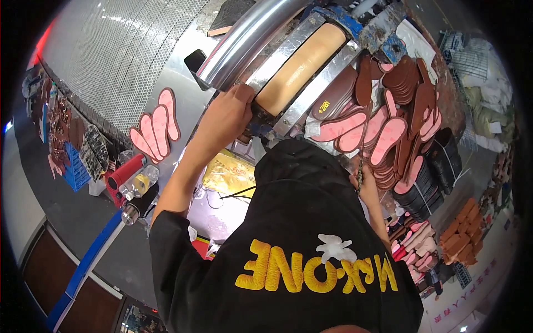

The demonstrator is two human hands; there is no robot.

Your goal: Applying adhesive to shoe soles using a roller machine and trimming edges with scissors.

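Observation:
My left hand is closed at the near end of a shiny metal roller, against the machine's frame. What its curled fingers grip is hidden. Beside it, a long tan pad lies between two metal rails. My right hand is low on the right, partly covered by my black shirt. Its fingers are bent around something I cannot make out, where a thin dark cord-like strip comes down. Next to that hand are brown insoles with pink undersides, in loose overlapping stacks.
Several pink insoles lie on the metal surface at left, beside a perforated curved cover. A yellow plastic packet lies below my left arm. Bottles stand at the left edge. Tied black stacks sit at right.

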